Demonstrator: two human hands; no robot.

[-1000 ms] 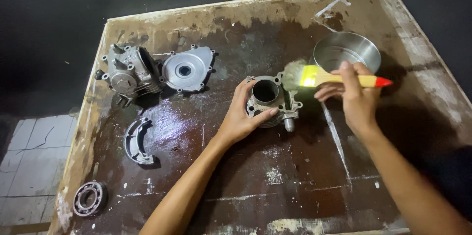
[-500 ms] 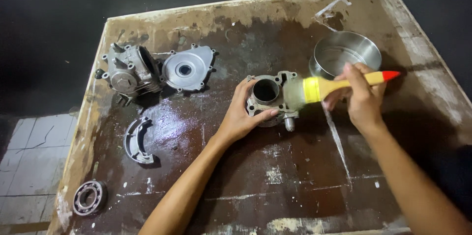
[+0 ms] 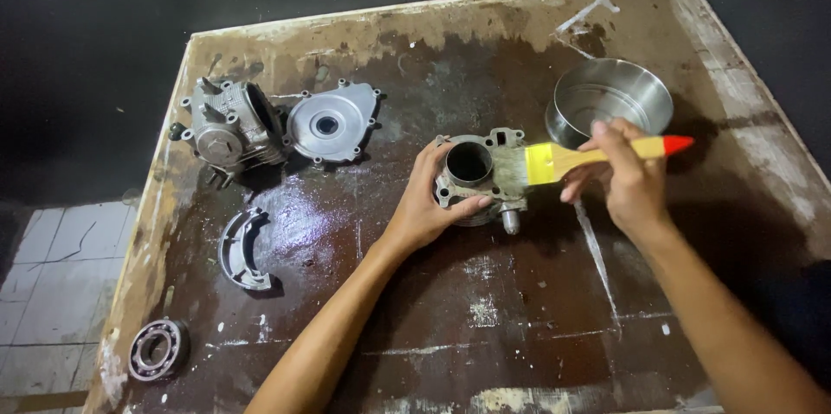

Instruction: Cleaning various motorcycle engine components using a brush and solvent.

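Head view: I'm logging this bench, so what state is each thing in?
Cylinder block: upright, bore up, in left hand grip.
Paintbrush: held by right hand, bristles against the block.
Steel bowl: upright, contents unclear.
Round cover: lying flat.
Bearing: flat at table edge.

Left forearm enters from the 6 o'clock edge, running up toward 1 o'clock, bare, wrist straight. Left hand (image 3: 424, 206) is cupped, thumb stretched toward 3 o'clock, fingers curled up toward 12, clamped around what it steadies. Right forearm comes in from the 4 o'clock corner, angled toward 11 o'clock. Right hand (image 3: 628, 176) is knuckles-up, fingers bunched in a pinch grip on a slim handle, index finger raised on top, wrist slightly bent downward. Hands sit near each other, not touching.
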